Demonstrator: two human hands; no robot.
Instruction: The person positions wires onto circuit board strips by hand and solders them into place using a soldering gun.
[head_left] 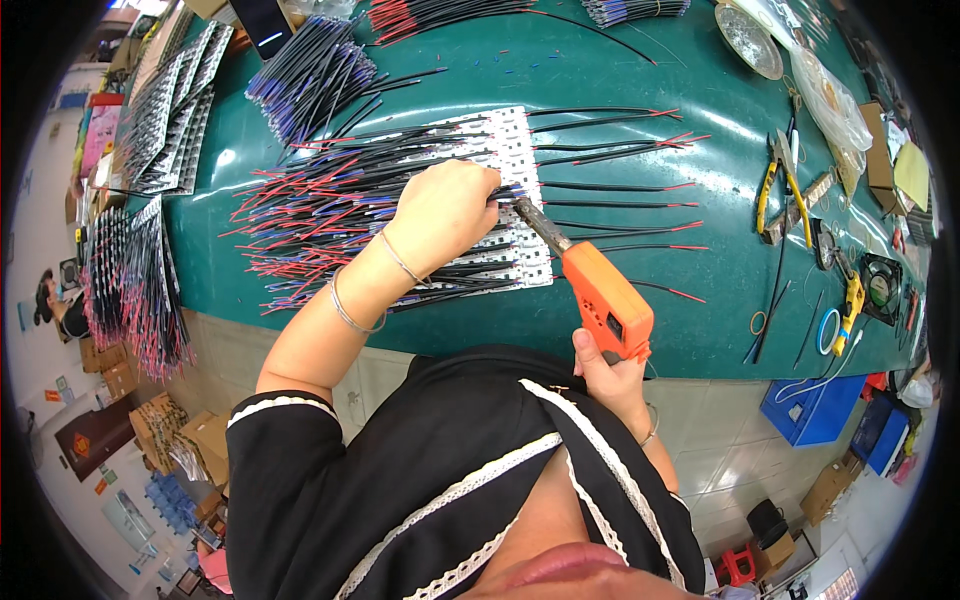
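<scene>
A white circuit-board panel (516, 135) lies on the green table, with rows of black wires (340, 215) running left from it to red and blue ends. Over its middle, my left hand (445, 205) is closed in a pinch on a black wire (508, 192) at the board; the fingertips are partly hidden. My right hand (610, 382) grips the handle of an orange soldering gun (607, 295) from the near side. The gun's metal tip reaches up to the board right beside my left fingertips. Several black wires with red ends (625, 205) stick out past the panel's right edge.
Bundles of black wires (312, 80) lie at the far left and far middle. Wired panels (175, 110) are stacked at the left, others hang over the edge (140, 285). Yellow-handled pliers (768, 185), a round metal dish (748, 42) and a small fan (882, 285) lie right.
</scene>
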